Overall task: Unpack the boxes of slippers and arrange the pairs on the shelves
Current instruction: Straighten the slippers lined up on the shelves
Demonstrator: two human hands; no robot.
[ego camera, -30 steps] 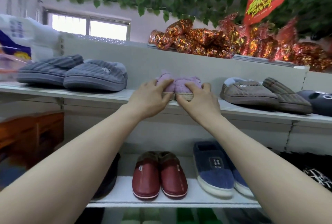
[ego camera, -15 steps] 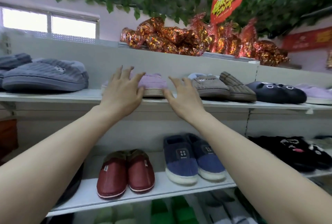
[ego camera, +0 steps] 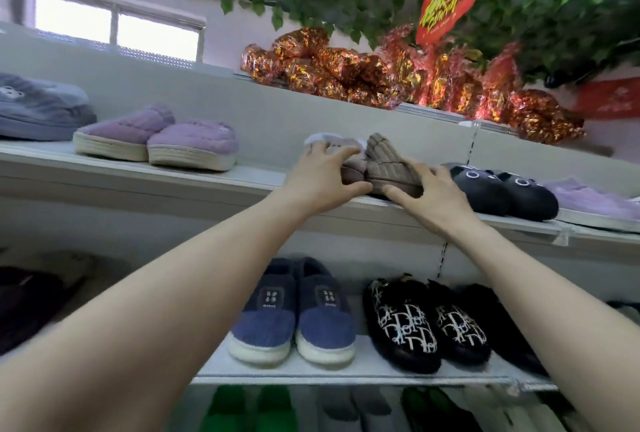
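Arranging step: left hand (ego camera: 320, 178) and right hand (ego camera: 431, 194) fingers clasp the brown ribbed fabric slipper pair (ego camera: 377, 165) on the white upper shelf (ego camera: 207, 177), frame centre. Next: square them.

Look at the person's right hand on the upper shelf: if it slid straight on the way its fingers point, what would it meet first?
The right hand points up and left, already touching the brown slipper pair. Going on, it would push into those slippers first, then probably the left hand on their other side.
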